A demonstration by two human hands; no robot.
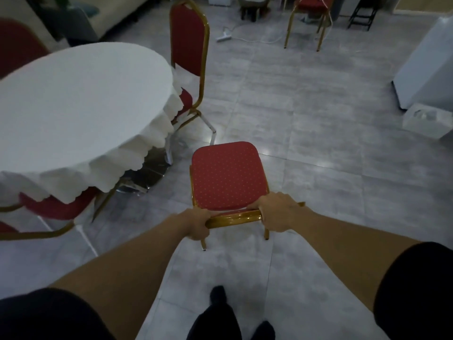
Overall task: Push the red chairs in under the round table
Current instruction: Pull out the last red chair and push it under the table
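Gripping the red chair's (228, 175) gold top rail, both hands (left (196, 224), right (277, 212)) closed, seat pointing away

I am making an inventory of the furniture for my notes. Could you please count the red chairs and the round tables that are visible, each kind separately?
Red chairs: 6: held chair, upright one beside the table, tucked one, far one, partial ones at the left edge.
Round tables: 1.
Total: 7.
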